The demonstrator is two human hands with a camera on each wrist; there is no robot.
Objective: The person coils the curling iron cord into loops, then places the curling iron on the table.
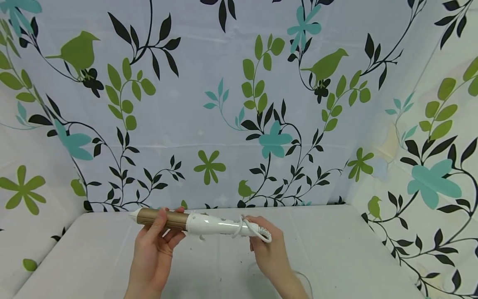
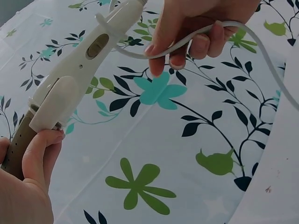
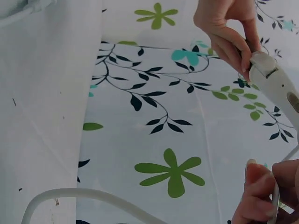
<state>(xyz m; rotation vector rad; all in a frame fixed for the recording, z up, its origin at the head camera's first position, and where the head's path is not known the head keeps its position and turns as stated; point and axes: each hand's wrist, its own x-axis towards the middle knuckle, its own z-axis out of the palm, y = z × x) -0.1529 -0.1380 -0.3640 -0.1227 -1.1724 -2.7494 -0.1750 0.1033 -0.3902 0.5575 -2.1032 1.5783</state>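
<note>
A curling iron (image 1: pixel 213 224) with a white handle and a gold barrel is held level above the table, its white tip pointing left. My left hand (image 1: pixel 154 251) grips the barrel, the thumb across its front and the fingers behind. White cord (image 1: pixel 267 237) loops around the handle's right end, by a coiled strain relief. At that end is my right hand (image 1: pixel 271 253); in the right wrist view its thumb and fingers (image 3: pixel 256 196) pinch the cord. An oval button (image 2: pixel 98 45) and the white clamp lever (image 2: pixel 57 102) show on the handle in the left wrist view.
Under the hands lies a white table (image 1: pixel 347 257) with small dark specks. Loose cord (image 1: pixel 308 280) trails below the right wrist. Cloth (image 1: pixel 194 104) printed with leaves, birds and flowers hangs behind the table and at both sides.
</note>
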